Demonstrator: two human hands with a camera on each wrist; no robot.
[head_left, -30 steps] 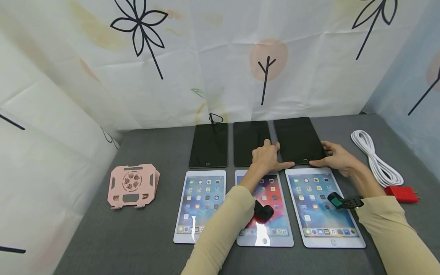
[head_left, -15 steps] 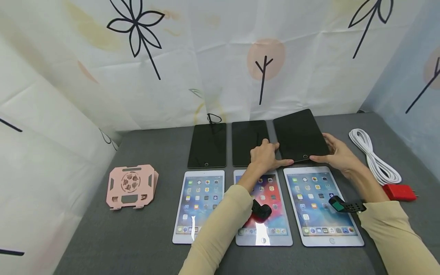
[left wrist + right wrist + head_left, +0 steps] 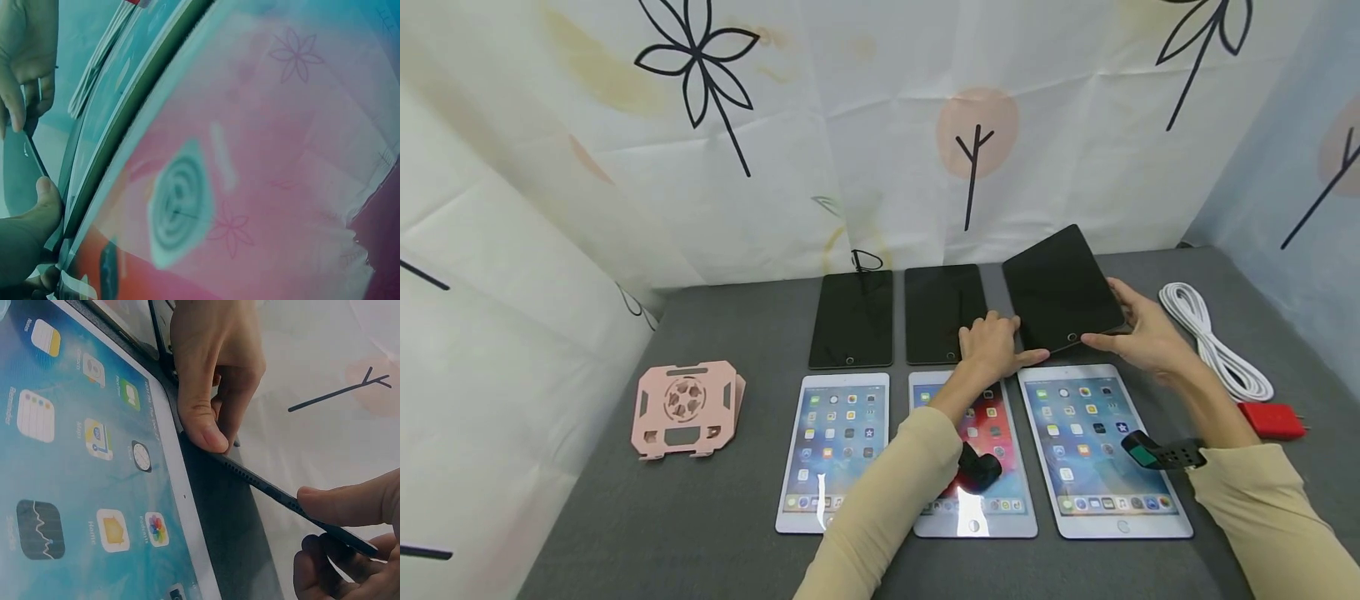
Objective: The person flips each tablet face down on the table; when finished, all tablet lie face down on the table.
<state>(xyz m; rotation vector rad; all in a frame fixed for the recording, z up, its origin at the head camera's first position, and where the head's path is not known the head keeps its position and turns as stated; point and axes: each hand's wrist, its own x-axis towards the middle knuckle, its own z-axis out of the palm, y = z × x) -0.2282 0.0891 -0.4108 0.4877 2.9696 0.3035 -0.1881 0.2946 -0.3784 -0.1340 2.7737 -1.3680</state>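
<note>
A black tablet at the back right stands tilted, its right side raised above the table. My right hand grips it by the near right corner, thumb on the front edge and fingers underneath, as the right wrist view shows. At the near left corner, my left hand pinches the tablet with its thumb along the front edge. In the right wrist view the tablet's thin edge slants between both hands. Just in front lies a white tablet with its screen lit.
Two more black tablets lie flat at the back. White tablets with lit screens form the front row. A pink folding stand is on the left. At the right are a coiled white cable and a red plug adapter.
The right black tablet has gone from lying flat to tilted, its right side lifted by the right hand. The left hand stays at its near left corner, shifting slightly right.
</note>
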